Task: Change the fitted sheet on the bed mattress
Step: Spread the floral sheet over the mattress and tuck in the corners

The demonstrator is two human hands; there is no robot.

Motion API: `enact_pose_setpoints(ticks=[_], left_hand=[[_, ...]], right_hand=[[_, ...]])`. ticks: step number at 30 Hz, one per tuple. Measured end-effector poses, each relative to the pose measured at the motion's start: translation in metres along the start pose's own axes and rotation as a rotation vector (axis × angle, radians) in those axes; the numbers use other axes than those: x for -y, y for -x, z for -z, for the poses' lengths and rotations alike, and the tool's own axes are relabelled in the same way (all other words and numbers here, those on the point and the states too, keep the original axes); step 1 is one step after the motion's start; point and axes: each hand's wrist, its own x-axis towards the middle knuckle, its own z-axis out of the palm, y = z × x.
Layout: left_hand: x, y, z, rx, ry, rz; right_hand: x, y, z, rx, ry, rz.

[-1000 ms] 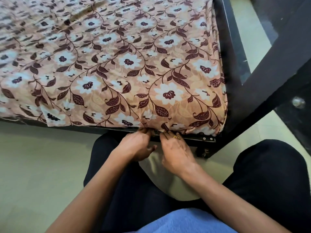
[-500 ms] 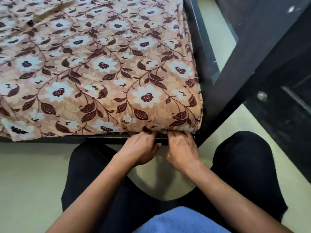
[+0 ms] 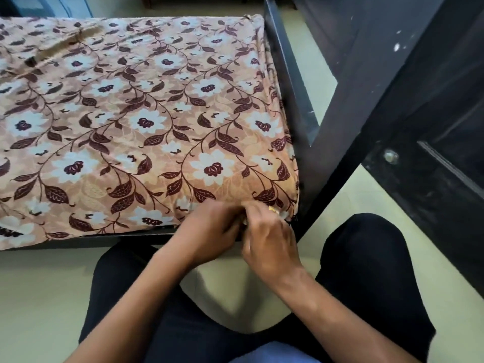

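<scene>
Down low at the near right corner of the bed. Looking across a peach fabric fitted sheet (image 3: pixel 146 121) printed with white flowers and dark maroon leaves, spread over the top of the mattress, itself hidden beneath, and pulled down over the near side. Smooth across most of the top, rumpled into a ridge up at the far left. Snug around the near right corner, right against the black flat-sided bed frame (image 3: pixel 286 74) running along the right side.

Both hands in at that corner, touching each other at the sheet's lower hem. Pinching the cloth with the left hand (image 3: pixel 209 231), fingers curled in hard, tips buried in the fold and out of sight. Gripping the same hem just to the right with the right hand (image 3: pixel 271 244), fingers bent over the edge, with a thin gold ring (image 3: pixel 273 209) on one of them. Slightly blurred there, so no telling exactly how much fabric sits in each grip.

Further left along the near side, hanging to the dark rail with an uneven edge.

Crouched with knees in black trousers (image 3: pixel 366 258) spread to either side of the forearms, above a pale cream floor (image 3: pixel 39 297). Off to the right, a dark panelled door (image 3: pixel 432 192) with a small round silver knob (image 3: pixel 390 155). At the bottom edge, a strip of blue cloth (image 3: pixel 272 355).
</scene>
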Motion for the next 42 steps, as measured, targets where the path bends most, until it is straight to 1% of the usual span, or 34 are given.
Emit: enact_pose_setpoints(ticks=[1, 2, 3, 4, 6, 7, 8, 9, 10, 11, 13, 15, 16, 17, 19, 20, 22, 23, 25, 27, 31, 33, 34, 35, 37, 38, 39, 40, 42], left_hand=[[-0.006, -0.006, 0.008, -0.14, -0.011, -0.054], [-0.009, -0.013, 0.012, -0.267, -0.029, -0.093], [-0.009, -0.019, 0.012, -0.348, -0.056, -0.109], [-0.009, -0.024, 0.01, -0.366, -0.109, -0.106], [-0.002, -0.035, -0.001, -0.253, -0.237, -0.08], [0.002, -0.037, -0.007, -0.189, -0.242, -0.078], [0.004, -0.037, -0.012, -0.161, -0.197, -0.089], [0.007, -0.034, -0.013, -0.18, -0.119, -0.097], [0.011, -0.031, -0.013, -0.227, -0.05, -0.102], [0.017, -0.024, -0.009, -0.287, -0.034, -0.093], [0.034, -0.009, -0.002, -0.355, -0.146, -0.038], [0.057, 0.011, 0.006, -0.32, -0.271, 0.085], [0.071, 0.023, 0.011, -0.309, -0.326, 0.137], [0.088, 0.033, 0.017, -0.316, -0.377, 0.187], [0.122, 0.051, 0.033, -0.347, -0.435, 0.334], [0.137, 0.058, 0.042, -0.35, -0.456, 0.408], [0.163, 0.072, 0.058, -0.306, -0.511, 0.517], [0.173, 0.076, 0.064, -0.274, -0.54, 0.549], [0.19, 0.084, 0.078, -0.245, -0.588, 0.595], [0.204, 0.089, 0.088, -0.216, -0.608, 0.651], [0.217, 0.102, 0.1, -0.178, -0.629, 0.768], [0.221, 0.107, 0.115, -0.148, -0.578, 0.831], [0.224, 0.105, 0.126, -0.119, -0.557, 0.825], [0.225, 0.101, 0.136, -0.113, -0.546, 0.782], [0.225, 0.083, 0.158, -0.182, -0.47, 0.64], [0.23, 0.072, 0.166, -0.225, -0.404, 0.597], [0.238, 0.06, 0.175, -0.246, -0.35, 0.597], [0.249, 0.051, 0.18, -0.244, -0.306, 0.64], [0.277, 0.044, 0.185, -0.165, -0.25, 0.805]], right_hand=[[-0.005, -0.001, -0.003, -0.027, -0.003, -0.014], [-0.01, -0.003, -0.004, 0.012, 0.049, -0.04], [-0.015, -0.005, -0.006, 0.065, 0.119, -0.068], [-0.02, -0.008, -0.005, 0.112, 0.177, -0.1], [-0.019, -0.016, 0.003, 0.202, 0.208, -0.209], [-0.015, -0.021, 0.01, 0.228, 0.178, -0.275], [-0.01, -0.026, 0.016, 0.251, 0.149, -0.338], [-0.005, -0.031, 0.021, 0.253, 0.13, -0.365], [-0.002, -0.036, 0.026, 0.234, 0.13, -0.352], [0.002, -0.041, 0.026, 0.195, 0.137, -0.298], [0.006, -0.048, 0.018, 0.14, 0.168, -0.101], [0.013, -0.057, 0.003, 0.194, 0.233, 0.129], [0.018, -0.063, -0.005, 0.24, 0.28, 0.195], [0.022, -0.068, -0.011, 0.25, 0.312, 0.219], [0.032, -0.08, -0.019, 0.183, 0.333, 0.253], [0.037, -0.087, -0.023, 0.162, 0.353, 0.305], [0.05, -0.103, -0.037, 0.191, 0.434, 0.443], [0.056, -0.112, -0.045, 0.213, 0.468, 0.463], [0.073, -0.125, -0.059, 0.227, 0.505, 0.439], [0.09, -0.13, -0.067, 0.254, 0.488, 0.419], [0.112, -0.129, -0.071, 0.256, 0.436, 0.511], [0.123, -0.136, -0.072, 0.28, 0.396, 0.526], [0.129, -0.144, -0.072, 0.265, 0.335, 0.519], [0.135, -0.156, -0.072, 0.236, 0.253, 0.51], [0.153, -0.185, -0.077, 0.213, 0.151, 0.511], [0.161, -0.198, -0.083, 0.217, 0.127, 0.518], [0.171, -0.212, -0.09, 0.228, 0.107, 0.513], [0.179, -0.223, -0.098, 0.251, 0.092, 0.495], [0.188, -0.239, -0.117, 0.297, 0.079, 0.452]])
